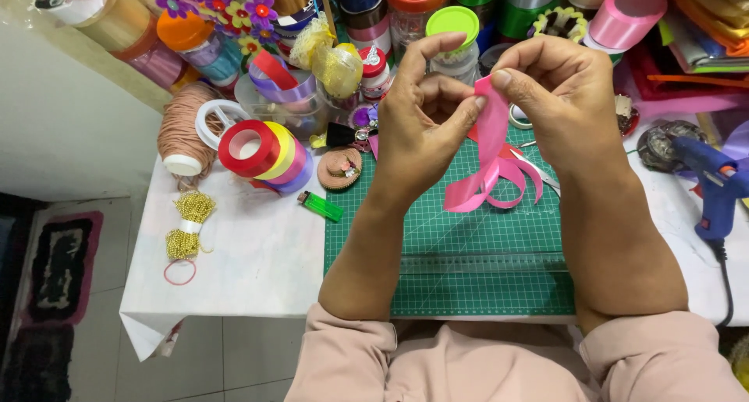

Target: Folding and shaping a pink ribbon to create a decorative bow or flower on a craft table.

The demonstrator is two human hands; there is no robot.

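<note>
Both my hands are raised above a green cutting mat (468, 254). A pink ribbon (490, 164) hangs between them, its upper end pinched by my right hand (566, 98) between thumb and forefinger. My left hand (425, 121) touches the same upper strip with its fingertips, forefinger arched over. The ribbon's lower part curls into loops that rest on the mat.
Stacked ribbon rolls in red, yellow and purple (265, 154) lie left of the mat, beside a green lighter (320, 206), a gold bead bundle (187, 223) and a tan cord spool (183, 129). A blue glue gun (714, 187) lies at right. Jars and ribbon spools crowd the table's back.
</note>
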